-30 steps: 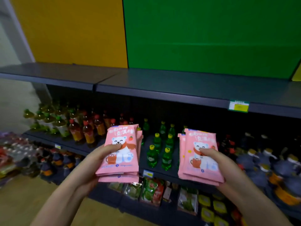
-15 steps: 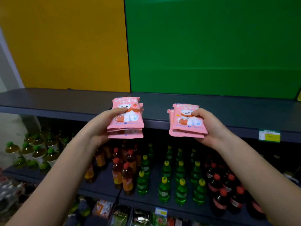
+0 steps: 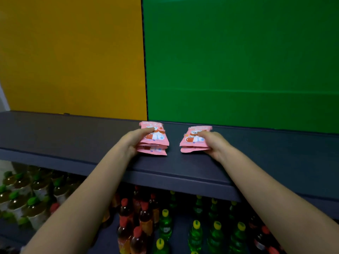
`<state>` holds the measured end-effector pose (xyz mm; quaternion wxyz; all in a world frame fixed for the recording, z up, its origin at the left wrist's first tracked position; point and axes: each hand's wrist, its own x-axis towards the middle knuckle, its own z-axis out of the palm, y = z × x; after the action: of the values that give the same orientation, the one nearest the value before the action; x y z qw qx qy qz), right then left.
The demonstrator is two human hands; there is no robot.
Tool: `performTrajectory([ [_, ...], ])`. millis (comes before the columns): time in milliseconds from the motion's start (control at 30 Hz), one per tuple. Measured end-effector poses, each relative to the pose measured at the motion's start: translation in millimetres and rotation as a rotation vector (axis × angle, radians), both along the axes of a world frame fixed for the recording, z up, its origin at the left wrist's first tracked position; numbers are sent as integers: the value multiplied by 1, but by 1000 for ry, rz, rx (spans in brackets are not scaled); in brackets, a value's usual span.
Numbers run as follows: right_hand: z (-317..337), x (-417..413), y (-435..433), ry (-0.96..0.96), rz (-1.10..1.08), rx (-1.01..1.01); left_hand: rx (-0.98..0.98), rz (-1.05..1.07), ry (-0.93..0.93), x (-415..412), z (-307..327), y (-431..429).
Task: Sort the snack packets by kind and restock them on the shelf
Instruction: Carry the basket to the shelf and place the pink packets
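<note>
Two stacks of pink snack packets printed with a white bear lie over the dark grey top shelf (image 3: 73, 136). My left hand (image 3: 134, 142) grips the left stack (image 3: 156, 142), thumb on top, fingers under it. My right hand (image 3: 213, 142) grips the right stack (image 3: 192, 142) the same way. Both stacks are low over the shelf board near the back panel; whether they rest on it I cannot tell. A gap of bare shelf separates the stacks.
A yellow panel (image 3: 73, 55) and a green panel (image 3: 238, 59) form the back wall behind the shelf. Below, a lower shelf holds red-capped brown bottles (image 3: 139, 219), yellow-capped green bottles (image 3: 196, 233) and green-capped bottles (image 3: 31, 204) at the left.
Both hands rose from in front of the bottle shelf and carried the two pink stacks forward onto the top shelf, close to the back panels.
</note>
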<state>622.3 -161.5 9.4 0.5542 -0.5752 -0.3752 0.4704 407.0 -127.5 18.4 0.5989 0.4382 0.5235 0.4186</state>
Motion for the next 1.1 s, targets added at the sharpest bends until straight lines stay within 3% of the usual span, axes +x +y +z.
performTrajectory([
  [333,-13,-7,78,-295,-182,45,87,44,-2,20,-7,98],
  [433,-15,-10,85,-476,-205,58,158,97,94,23,-13,114],
  [567,-19,-14,86,-710,-185,70,373,113,303,28,-23,116],
  [733,-15,-14,68,-815,-283,94,665,289,707,30,-25,103],
  [833,-7,-3,41,-885,-353,120,930,398,680,26,-14,80],
  [933,-2,6,-4,-952,-327,113,1077,238,580,27,-6,53],
  [1100,-7,2,-114,-968,-380,231,1227,-178,638,23,-22,-14],
])
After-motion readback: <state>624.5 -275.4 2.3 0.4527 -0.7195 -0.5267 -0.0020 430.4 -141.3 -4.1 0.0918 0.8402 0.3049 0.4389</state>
